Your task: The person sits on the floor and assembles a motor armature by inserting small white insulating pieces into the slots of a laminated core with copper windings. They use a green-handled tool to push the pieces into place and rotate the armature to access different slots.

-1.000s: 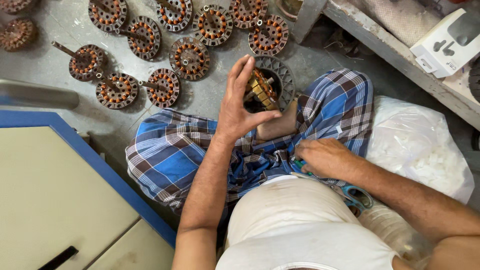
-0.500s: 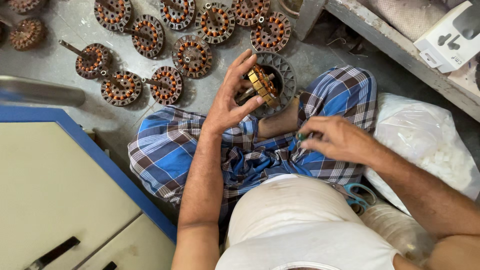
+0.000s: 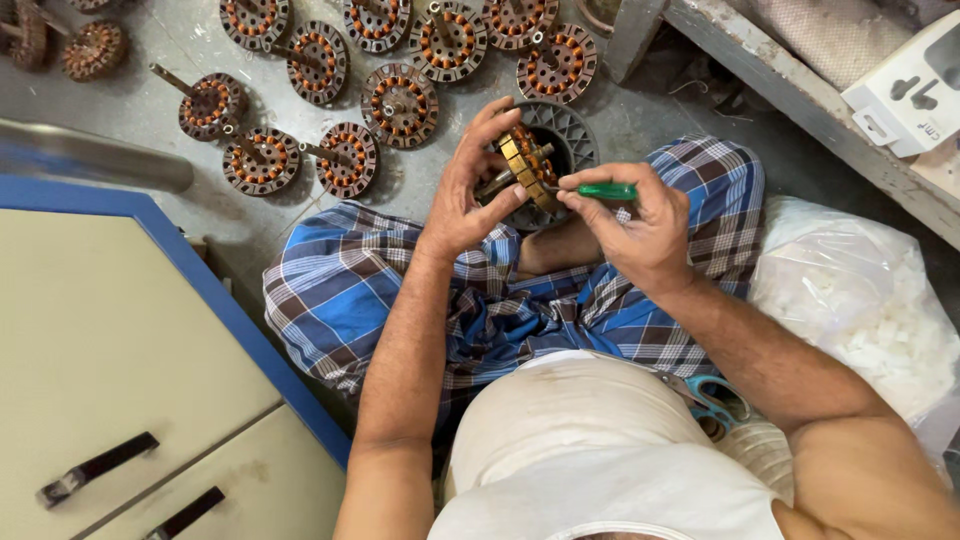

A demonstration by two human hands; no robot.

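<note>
Scissors [image 3: 712, 398] with blue handles lie nearest, tucked by the right hip, well behind both hands and out of use. Ahead of them, over the checked cloth [image 3: 330, 290] on the lap, the right hand [image 3: 640, 225] holds a green-handled tool [image 3: 605, 191]; its fingers [image 3: 585, 205] are pressed together around the handle in a pinch, tip aimed left at the stator [image 3: 525, 165]. That stator sits just left of the right fingers, tilted on edge, and the left hand [image 3: 465, 195] cradles it with fingers spread and curled over its rim, thumb beneath. To do this well, I judge the left hand should keep the stator steady and turn it slot by slot, so the tool always meets the winding square rather than at a slant; a light push would suit, since a slip could nick the copper wire or the thumb beside it. Whether the tip is touching the core is too small to tell. Just beyond the fingers, a grey ribbed housing [image 3: 570, 130] rests on the floor [image 3: 180, 40]. Farther out, more wound stators [image 3: 400, 105] lie in loose rows, and a white bag [image 3: 860, 310] sits to the right.
</note>
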